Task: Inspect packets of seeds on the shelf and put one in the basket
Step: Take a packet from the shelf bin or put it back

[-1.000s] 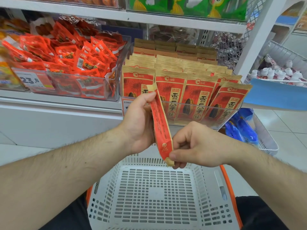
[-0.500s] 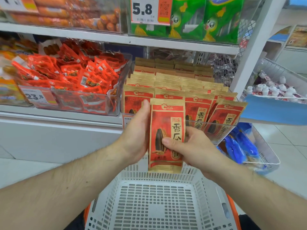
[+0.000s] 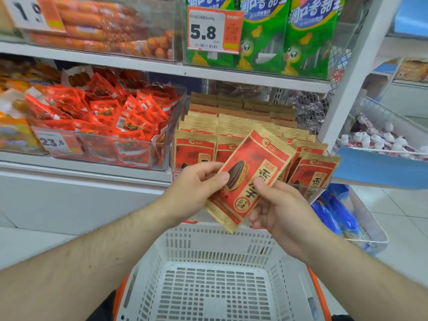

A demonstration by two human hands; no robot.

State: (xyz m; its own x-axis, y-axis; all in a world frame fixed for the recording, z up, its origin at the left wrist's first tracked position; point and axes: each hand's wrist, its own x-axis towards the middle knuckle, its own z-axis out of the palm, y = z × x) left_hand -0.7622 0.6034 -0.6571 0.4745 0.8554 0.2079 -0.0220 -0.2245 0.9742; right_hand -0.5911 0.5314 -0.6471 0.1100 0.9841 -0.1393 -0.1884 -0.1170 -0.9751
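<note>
Seed packet (image 3: 249, 178), red with gold edges, sat tilted in both your hands above the white basket (image 3: 209, 242), its printed front facing you. Your left hand (image 3: 196, 188) pinched its left edge, thumb on the front and fingers curled behind; your right hand (image 3: 280, 209) gripped the lower right side, thumb pressed onto the front. Just behind the packet, matching packets (image 3: 196, 147) stood in rows in a clear bin on the shelf (image 3: 81, 167). To their left lay a bin of small red sachets (image 3: 111, 119) with a 23.8 price tag (image 3: 56, 142). Above stood green boxes (image 3: 298, 40) beside a 5.8 tag (image 3: 214, 30).
</note>
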